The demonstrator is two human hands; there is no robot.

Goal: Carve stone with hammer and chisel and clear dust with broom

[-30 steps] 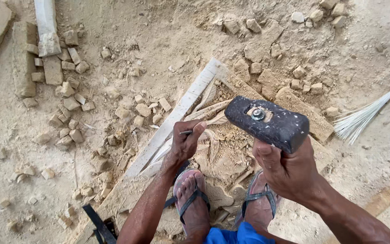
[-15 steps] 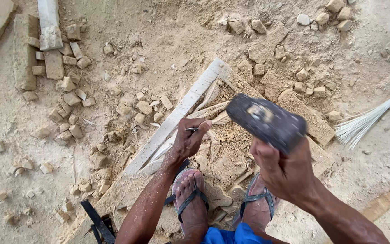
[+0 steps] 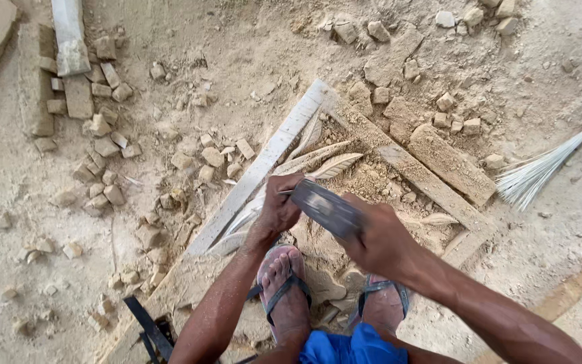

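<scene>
My left hand (image 3: 279, 209) is closed around a thin metal chisel (image 3: 285, 191), whose tip rests on a pale carved stone slab (image 3: 284, 145) with leaf shapes cut into it. My right hand (image 3: 378, 239) grips a dark, block-shaped mallet (image 3: 326, 207). The mallet is blurred and sits right at the chisel's end, beside my left hand. Both my feet in sandals (image 3: 284, 290) rest on the slab's near part, amid stone dust.
Several loose stone chunks (image 3: 102, 145) lie scattered on the dusty ground to the left and at the top. A small broom (image 3: 540, 168) lies at right. Long stone bars (image 3: 69, 34) lie at top left. A dark tool (image 3: 146, 327) lies at the bottom left.
My right hand has swung the mallet down from its raised position at right onto the chisel end. My left hand stays on the chisel at the same spot.
</scene>
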